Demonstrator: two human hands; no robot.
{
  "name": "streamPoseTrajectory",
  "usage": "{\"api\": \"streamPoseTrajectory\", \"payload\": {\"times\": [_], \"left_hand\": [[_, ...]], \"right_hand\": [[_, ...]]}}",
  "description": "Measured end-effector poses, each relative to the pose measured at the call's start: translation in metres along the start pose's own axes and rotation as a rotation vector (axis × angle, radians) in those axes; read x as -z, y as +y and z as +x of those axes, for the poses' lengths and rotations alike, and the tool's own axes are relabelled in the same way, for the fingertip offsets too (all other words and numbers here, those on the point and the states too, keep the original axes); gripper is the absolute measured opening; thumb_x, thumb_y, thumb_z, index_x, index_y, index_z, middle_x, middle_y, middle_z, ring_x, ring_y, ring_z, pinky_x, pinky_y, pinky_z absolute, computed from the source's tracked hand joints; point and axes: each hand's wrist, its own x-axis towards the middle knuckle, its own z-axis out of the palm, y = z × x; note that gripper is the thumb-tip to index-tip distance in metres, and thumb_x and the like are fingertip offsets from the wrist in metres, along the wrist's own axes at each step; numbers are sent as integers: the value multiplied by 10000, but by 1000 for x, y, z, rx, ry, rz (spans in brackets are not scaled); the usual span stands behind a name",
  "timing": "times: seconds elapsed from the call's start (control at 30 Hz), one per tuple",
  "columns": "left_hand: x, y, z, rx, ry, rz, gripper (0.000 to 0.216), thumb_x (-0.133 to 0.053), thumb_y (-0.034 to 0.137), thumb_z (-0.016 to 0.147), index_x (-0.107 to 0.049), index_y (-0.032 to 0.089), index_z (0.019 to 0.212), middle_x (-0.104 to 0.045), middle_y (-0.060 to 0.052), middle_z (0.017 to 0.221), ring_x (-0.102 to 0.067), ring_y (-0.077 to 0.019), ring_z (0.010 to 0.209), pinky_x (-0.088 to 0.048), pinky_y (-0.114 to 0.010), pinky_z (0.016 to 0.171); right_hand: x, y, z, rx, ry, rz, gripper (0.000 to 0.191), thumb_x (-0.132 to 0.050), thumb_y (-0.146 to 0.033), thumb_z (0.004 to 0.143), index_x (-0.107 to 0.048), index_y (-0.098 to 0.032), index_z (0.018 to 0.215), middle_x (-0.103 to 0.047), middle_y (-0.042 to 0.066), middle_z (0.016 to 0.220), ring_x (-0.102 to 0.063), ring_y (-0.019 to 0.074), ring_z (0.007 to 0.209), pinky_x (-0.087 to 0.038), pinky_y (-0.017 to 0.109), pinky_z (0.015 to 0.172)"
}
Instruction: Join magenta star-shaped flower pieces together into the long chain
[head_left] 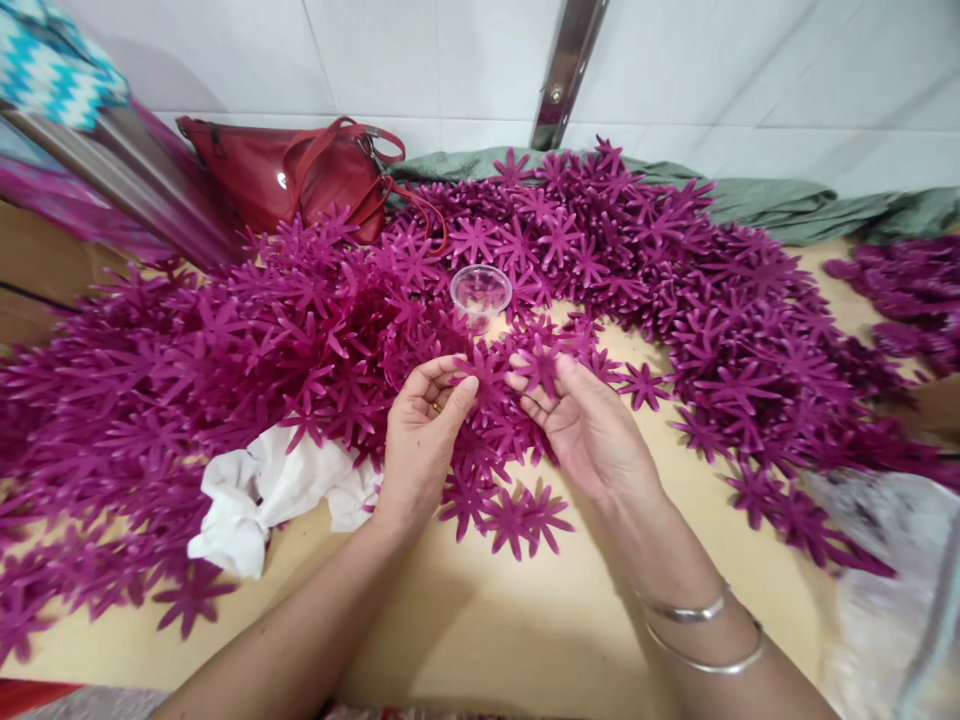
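Observation:
Thumb and fingers of my left hand [427, 435] are closed on a magenta star-shaped petal piece [491, 380] with several narrow lobes. Across from it, my right hand [592, 425] pinches another petal piece [538, 366] between thumb and fingers. The two pieces are close together in front of me; whether they touch I cannot tell. Just beyond the hands stands a small clear plastic cup [481, 292], and what it holds is hard to make out. Loose petal pieces [512, 522] of the same kind lie on the table beneath the hands.
Large heaps of magenta petal pieces [285, 330] spread across the wooden table [480, 620]. A crumpled white cloth [259, 485] lies left of my hands. At the back are a red handbag [300, 175] and green fabric [780, 200]. A clear plastic bag [892, 570] sits right.

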Motion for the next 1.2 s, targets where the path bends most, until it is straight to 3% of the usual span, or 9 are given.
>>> {"api": "streamPoseTrajectory", "payload": {"times": [0.07,0.23,0.43,0.53,0.67,0.87,1.2], "left_hand": [[0,2,-1,-27,-13,32,223,-807,282,869,-726,225,1069,-721,-3,1006,-646,-90,880,-520,-190,845],[-1,10,-6,-186,-59,281,134,-703,325,958,-736,195,964,-709,-48,1054,-656,-150,1028,-509,-261,966],[0,12,-10,-350,-111,467,195,-727,333,940,-743,217,1096,-670,-91,1209,-629,-225,1207,-485,-368,1085],[0,9,-11,-319,-174,494,147,-737,325,933,-749,219,1034,-686,-81,1143,-645,-222,1149,-496,-364,1054],[0,7,-11,-265,-115,434,110,-698,317,959,-713,213,925,-680,-47,1017,-644,-182,997,-505,-305,936],[0,11,-9,-125,-15,277,198,-700,378,953,-648,200,885,-591,19,798,-518,-109,722,-436,-220,685],[-4,11,-6,-67,7,130,316,-840,388,824,-597,187,797,-581,39,750,-491,-81,675,-431,-192,653]], "right_hand": [[-2,2,-1,62,15,-43,218,-888,-364,787,-743,-238,891,-826,8,959,-776,173,905,-607,307,915],[-4,2,-2,103,50,-86,276,-926,-384,725,-768,-214,875,-803,7,781,-739,173,696,-641,343,799],[-7,5,-7,51,-3,-140,277,-934,-359,715,-704,-207,740,-719,-44,639,-628,97,549,-552,220,589],[-7,10,-11,57,-62,-188,278,-913,-338,755,-670,-209,719,-689,-60,613,-598,77,542,-496,185,558],[-7,13,-11,51,-52,-203,316,-906,-372,768,-641,-214,701,-677,-62,582,-570,72,508,-469,180,528],[-5,3,-5,79,12,-106,263,-904,-386,761,-727,-231,878,-749,-33,729,-681,118,640,-582,237,661],[-3,2,-6,183,58,-233,208,-855,-365,819,-714,-220,869,-729,-39,676,-663,103,587,-560,216,617]]}}
